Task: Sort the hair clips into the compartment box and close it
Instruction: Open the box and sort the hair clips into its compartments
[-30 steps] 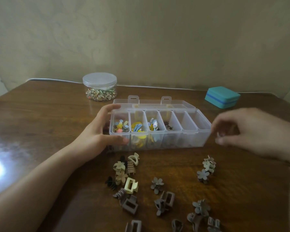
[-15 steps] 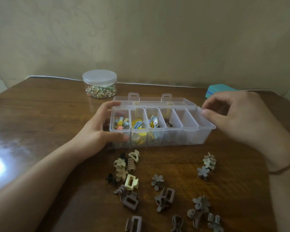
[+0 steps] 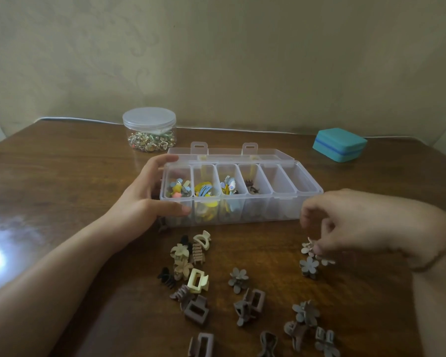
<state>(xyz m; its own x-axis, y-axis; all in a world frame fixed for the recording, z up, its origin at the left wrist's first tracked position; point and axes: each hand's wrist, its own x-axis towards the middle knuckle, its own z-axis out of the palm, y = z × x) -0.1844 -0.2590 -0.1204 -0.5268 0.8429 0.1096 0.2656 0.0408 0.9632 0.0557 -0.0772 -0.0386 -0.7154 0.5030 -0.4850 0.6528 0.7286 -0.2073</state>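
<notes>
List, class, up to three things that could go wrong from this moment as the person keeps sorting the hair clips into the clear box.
1. The right hand is blurred over a pale flower-shaped clip; a loose pinch might drop it or knock the grey flower clip beside it.
2. The clear plastic compartment box is gripped only at its left end by the left hand, so it could slide.
3. Its open lid may snag.

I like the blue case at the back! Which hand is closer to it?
The right hand. It hovers in front of the teal case, over the loose clips. The left hand grips the box's far end, farther away.
</notes>
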